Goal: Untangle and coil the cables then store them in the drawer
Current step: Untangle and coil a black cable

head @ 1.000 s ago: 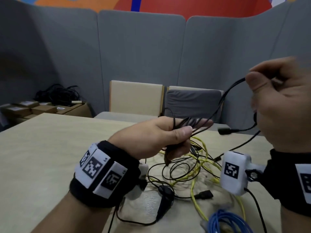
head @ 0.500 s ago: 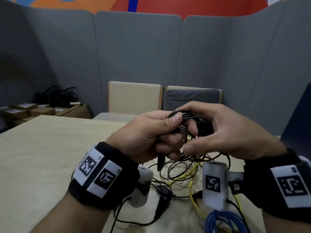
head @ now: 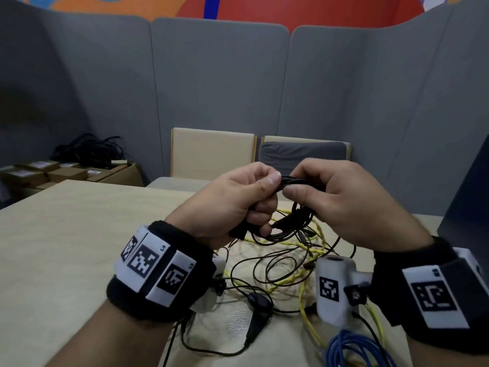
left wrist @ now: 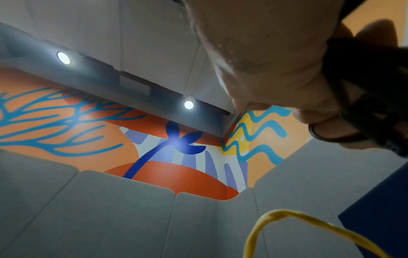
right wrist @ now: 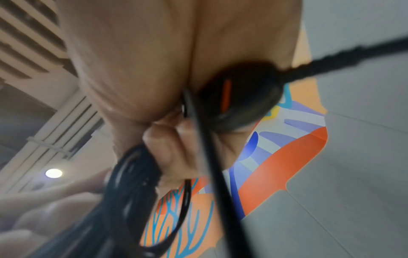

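Above the wooden table [head: 66,234], my left hand [head: 254,202] grips a bundle of black cable loops [head: 288,223] between thumb and curled fingers. My right hand [head: 304,186] pinches the same black cable [head: 296,180] at the top of the coil, right next to the left thumb. The right wrist view is blurred and shows the black loops [right wrist: 137,200] and a black plug with an orange mark [right wrist: 238,97] against the palm. Beneath the hands lie a tangled yellow cable [head: 291,243], thin black cables [head: 264,263] and a blue cable [head: 352,348]. No drawer is in view.
A black adapter [head: 258,313] lies on the table near my left wrist. Two chairs [head: 211,152] stand beyond the far edge, before grey partition panels. Cardboard boxes [head: 39,173] with a heap of black cables sit at the far left. A dark panel [head: 471,197] rises at the right.
My right hand came down from the upper right to meet the left hand, bringing the black cable onto the coil. Now it pinches the bundle's top beside the left thumb.
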{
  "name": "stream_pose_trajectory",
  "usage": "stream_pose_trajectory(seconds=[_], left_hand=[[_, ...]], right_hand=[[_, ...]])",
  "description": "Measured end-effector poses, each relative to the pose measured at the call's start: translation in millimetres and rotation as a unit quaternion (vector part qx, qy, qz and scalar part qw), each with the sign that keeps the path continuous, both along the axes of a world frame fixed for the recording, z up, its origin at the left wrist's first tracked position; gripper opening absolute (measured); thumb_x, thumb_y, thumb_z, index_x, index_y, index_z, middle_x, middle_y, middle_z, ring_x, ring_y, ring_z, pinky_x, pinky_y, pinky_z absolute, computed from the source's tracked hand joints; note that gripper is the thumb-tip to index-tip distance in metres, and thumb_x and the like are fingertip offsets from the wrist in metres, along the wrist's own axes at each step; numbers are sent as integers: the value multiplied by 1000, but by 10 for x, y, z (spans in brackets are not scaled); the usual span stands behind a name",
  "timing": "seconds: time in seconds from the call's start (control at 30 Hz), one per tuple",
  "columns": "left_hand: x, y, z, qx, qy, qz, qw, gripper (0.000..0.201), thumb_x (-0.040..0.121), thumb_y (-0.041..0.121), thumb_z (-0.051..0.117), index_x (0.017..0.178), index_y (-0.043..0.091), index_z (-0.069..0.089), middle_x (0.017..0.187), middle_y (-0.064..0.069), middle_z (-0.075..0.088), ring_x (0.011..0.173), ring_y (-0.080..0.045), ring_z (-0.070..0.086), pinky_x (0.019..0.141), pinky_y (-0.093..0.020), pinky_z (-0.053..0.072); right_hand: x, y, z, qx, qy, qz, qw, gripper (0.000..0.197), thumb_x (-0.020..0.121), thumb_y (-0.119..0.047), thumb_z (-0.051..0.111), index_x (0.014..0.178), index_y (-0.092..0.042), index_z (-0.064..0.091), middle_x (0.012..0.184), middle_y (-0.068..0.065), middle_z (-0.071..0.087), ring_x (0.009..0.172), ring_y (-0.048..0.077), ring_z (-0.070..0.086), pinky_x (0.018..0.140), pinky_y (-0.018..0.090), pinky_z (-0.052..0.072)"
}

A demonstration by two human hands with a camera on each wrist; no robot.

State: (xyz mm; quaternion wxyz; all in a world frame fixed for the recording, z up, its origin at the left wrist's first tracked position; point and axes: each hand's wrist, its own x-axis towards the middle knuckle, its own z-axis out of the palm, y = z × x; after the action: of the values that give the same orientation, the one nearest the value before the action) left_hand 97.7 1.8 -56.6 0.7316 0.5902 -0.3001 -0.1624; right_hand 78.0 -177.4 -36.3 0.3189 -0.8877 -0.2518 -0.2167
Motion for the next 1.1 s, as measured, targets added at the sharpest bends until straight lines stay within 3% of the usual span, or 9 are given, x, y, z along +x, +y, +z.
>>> stream_pose_trajectory(seconds=[0.2,0.33,0.43,0.53,0.6,0.73,0.93,1.03,1.1], left_hand=[[-18,62,31,58,12,-1,998,27,86,35,47,73,12,47,53,5,25,39,-5,24,43,-19,40],[6,100,92,-99,110,-56,987,24,91,32,42,74,16,42,48,9,30,33,0,28,42,-17,41],[91,158,127,-220,150,-75,961,24,96,32,38,79,17,45,48,11,37,33,0,35,45,-15,42],[103,175,133,-256,161,-56,952,24,96,31,39,80,15,47,46,11,34,32,-2,33,44,-13,38],[86,160,126,-223,147,-50,962,23,94,31,41,81,14,49,45,11,33,31,-1,32,42,-14,39],[52,97,32,-56,52,-33,997,21,93,28,49,84,9,50,48,9,32,33,-1,29,43,-19,42],[29,24,-104,110,-40,-70,991,25,92,29,45,81,8,52,52,4,38,39,-9,38,54,-29,41],[38,44,-109,119,-66,-63,989,24,94,25,44,78,8,49,54,3,38,46,-14,46,72,-47,43],[28,62,-81,89,-62,-48,993,23,95,24,42,78,9,48,51,4,38,50,-17,52,88,-57,43]], right_hand=[[32,55,-28,4,-7,22,1000,29,80,-47,65,73,-19,69,51,-11,55,47,5,46,46,15,32],[60,-74,-8,154,22,62,986,49,71,-71,61,79,-24,70,55,0,57,42,5,40,41,21,29],[112,-222,-15,118,-23,-16,993,7,85,-38,68,85,-31,70,69,-21,65,59,-4,56,54,6,38],[185,-325,-58,55,-58,-84,993,18,88,-20,69,79,-35,67,79,-16,65,76,-5,57,65,9,38],[197,-419,-39,68,-94,-130,985,23,90,-16,67,75,-33,65,76,-16,64,72,-1,56,65,12,39],[106,-556,82,99,-195,-203,954,13,99,-24,52,87,-24,56,69,-14,50,59,9,43,55,24,30],[90,-517,109,153,-290,-260,908,17,101,-31,40,90,-21,48,78,7,51,71,24,47,63,27,29],[77,-549,117,171,-284,-279,901,18,100,-34,39,89,-23,47,76,5,49,73,26,49,65,32,34],[69,-589,118,143,-227,-277,923,18,101,-32,43,86,-24,49,69,0,49,69,27,51,62,32,36]])
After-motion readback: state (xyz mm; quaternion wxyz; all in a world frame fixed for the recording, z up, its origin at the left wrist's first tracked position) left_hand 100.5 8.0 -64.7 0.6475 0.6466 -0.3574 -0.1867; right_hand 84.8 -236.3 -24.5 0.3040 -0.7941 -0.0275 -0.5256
